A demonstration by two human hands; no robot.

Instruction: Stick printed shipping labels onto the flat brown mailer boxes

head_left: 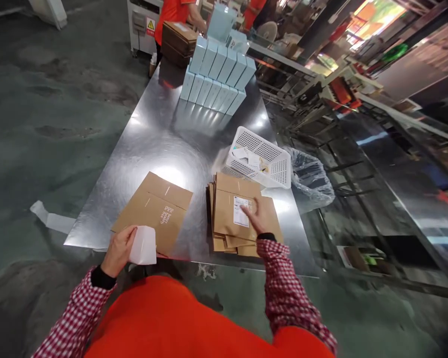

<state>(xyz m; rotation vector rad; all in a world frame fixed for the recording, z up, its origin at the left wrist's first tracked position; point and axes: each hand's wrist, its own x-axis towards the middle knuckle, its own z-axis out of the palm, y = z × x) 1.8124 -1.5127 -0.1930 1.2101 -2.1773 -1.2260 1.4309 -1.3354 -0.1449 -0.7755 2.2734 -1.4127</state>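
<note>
My left hand [120, 248] is closed on a white paper piece [144, 245] at the table's front edge. Beside it, partly under the paper, a flat brown cardboard piece [153, 209] with white print lies on the metal table. My right hand [257, 215] has its fingers apart over a stack of flattened cartons [224, 209]. Near its fingertips, a white label [241, 212] with print is on the top carton. Whether the fingers touch the carton I cannot tell.
A white perforated basket [261, 154] with papers stands behind the stack. Light blue boxes [216, 74] stand in rows on the metal table [134, 144]. Beyond are brown cartons [178, 42] and a person in orange [171, 12]. A plastic-lined bin [313, 179] is at the right.
</note>
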